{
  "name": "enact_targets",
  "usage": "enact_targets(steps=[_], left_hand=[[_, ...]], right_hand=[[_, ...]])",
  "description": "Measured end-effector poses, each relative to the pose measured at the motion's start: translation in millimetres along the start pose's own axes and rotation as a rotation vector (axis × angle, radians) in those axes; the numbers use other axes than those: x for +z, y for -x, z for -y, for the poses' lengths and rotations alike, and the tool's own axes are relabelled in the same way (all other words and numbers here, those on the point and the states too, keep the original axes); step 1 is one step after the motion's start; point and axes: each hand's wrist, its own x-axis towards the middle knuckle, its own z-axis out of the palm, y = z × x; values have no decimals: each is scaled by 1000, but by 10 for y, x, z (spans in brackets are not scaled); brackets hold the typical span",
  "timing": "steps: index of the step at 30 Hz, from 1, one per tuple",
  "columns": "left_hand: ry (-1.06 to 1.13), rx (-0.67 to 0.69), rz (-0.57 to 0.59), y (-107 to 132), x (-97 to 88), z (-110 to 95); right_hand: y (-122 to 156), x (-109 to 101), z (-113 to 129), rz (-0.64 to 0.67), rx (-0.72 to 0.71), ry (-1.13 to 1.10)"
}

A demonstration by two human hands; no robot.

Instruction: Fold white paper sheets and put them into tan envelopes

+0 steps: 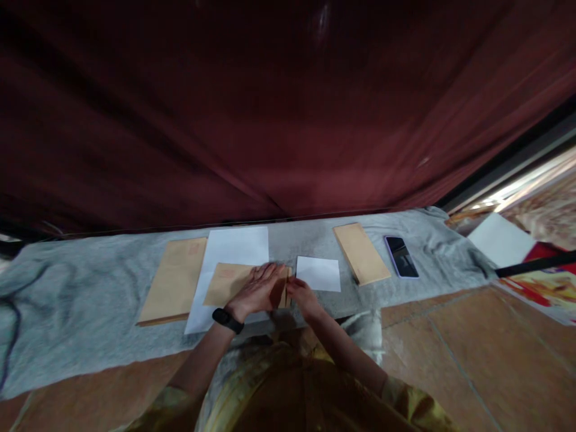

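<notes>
A brown paper envelope [228, 281] lies across the white sheets in front of me. My left hand [261, 289], with a black band on its wrist, rests flat on the envelope's right part, fingers stretched out. At the envelope's right end, my right hand [300, 294] has its fingers pinched at the folded edge or flap [288, 288]. Just right of that hand lies a small white paper [318, 273]. Beneath the envelope, the large white sheet [238, 243] shows above and below it.
A stack of brown envelopes [175, 276] lies on the left, another brown envelope stack [361, 253] on the right. Beyond it is a phone [401, 257]. Grey cloth [85, 294] covers the surface. A dark red curtain [279, 120] hangs behind; floor tiles [468, 342] show at front right.
</notes>
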Motion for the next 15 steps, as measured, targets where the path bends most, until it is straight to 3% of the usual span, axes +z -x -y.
enact_targets(steps=[10,15], left_hand=[[-3,31,-49,56,70,82],[-44,57,-115,87,41,97]], right_hand=[[-158,190,-78,-14,92,81],[-196,123,-10,-59,82,48]])
